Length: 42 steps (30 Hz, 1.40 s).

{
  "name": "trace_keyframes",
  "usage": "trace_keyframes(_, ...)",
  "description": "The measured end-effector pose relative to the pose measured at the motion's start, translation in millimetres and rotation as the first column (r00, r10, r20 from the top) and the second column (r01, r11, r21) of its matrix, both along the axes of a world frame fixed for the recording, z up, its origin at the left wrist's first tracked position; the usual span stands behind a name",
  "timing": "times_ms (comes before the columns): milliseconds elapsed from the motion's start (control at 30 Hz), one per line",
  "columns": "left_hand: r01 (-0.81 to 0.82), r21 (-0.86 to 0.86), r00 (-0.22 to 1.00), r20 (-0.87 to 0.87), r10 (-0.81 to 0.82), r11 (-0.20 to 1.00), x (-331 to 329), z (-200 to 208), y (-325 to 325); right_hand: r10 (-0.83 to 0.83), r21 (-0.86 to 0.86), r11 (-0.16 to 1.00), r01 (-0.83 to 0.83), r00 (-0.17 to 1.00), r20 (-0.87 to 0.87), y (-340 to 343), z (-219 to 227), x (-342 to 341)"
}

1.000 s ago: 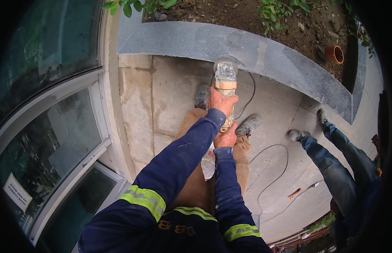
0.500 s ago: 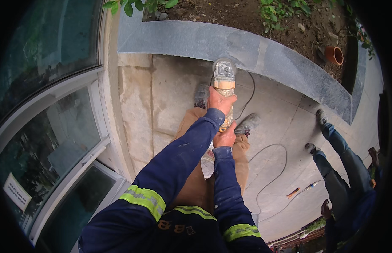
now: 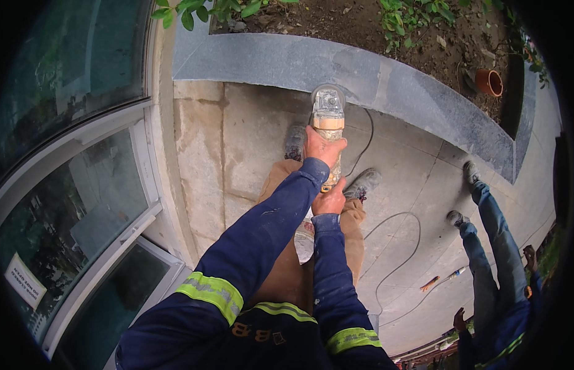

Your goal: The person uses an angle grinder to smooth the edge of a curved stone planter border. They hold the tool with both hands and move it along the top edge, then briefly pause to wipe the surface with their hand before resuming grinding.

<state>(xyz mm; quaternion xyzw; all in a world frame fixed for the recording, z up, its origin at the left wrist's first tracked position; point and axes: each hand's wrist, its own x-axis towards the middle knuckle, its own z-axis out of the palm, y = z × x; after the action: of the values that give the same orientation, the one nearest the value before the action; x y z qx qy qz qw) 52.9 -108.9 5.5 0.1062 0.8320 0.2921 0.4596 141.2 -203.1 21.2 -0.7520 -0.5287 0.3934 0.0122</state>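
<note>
At the near edge of the grey stone planter border (image 3: 256, 58), the left hand (image 3: 322, 148) wraps the body of the angle grinder (image 3: 329, 111) and the right hand (image 3: 329, 201) clasps its rear end, its disc (image 3: 343, 96) overlapping that edge; step judged edge grinding, next move calling for steady, level two-handed control.

Grinder (image 3: 329, 125): mottled yellow, grey head (image 3: 329, 100). Sleeves (image 3: 256, 225): navy, lime-and-silver bands (image 3: 210, 292). Trousers (image 3: 353, 229): tan. Ledge (image 3: 280, 58): blue-grey.

A white notice (image 3: 24, 281) on the glass (image 3: 111, 169) bears dark print (image 3: 23, 275), the navy jacket (image 3: 250, 348) perhaps gold letters (image 3: 262, 335).
</note>
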Motion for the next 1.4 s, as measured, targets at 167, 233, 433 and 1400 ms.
trace_keyframes(167,-0.027,0.021,1.0,-0.012,0.027,0.999,-13.7,-8.6,14.6,0.06,-0.047,0.997,-0.059,0.998,0.009,16.9,-8.8,-8.0)
trace_keyframes(233,-0.052,0.015,0.998,-0.016,0.053,0.999,-16.6,-14.2,10.1,0.082,-0.085,0.993,-0.082,0.997,0.002,16.6,-10.5,-7.6)
trace_keyframes(433,-0.006,-0.005,1.0,0.0,0.006,1.0,-3.9,1.6,4.4,0.043,-0.038,0.998,-0.042,0.999,0.006,8.2,-0.1,0.6)
trace_keyframes(1400,-0.075,-0.005,0.996,-0.041,0.075,0.997,-24.5,-6.3,14.1,0.116,-0.061,0.991,-0.115,0.993,0.009,23.6,-2.2,-14.6)
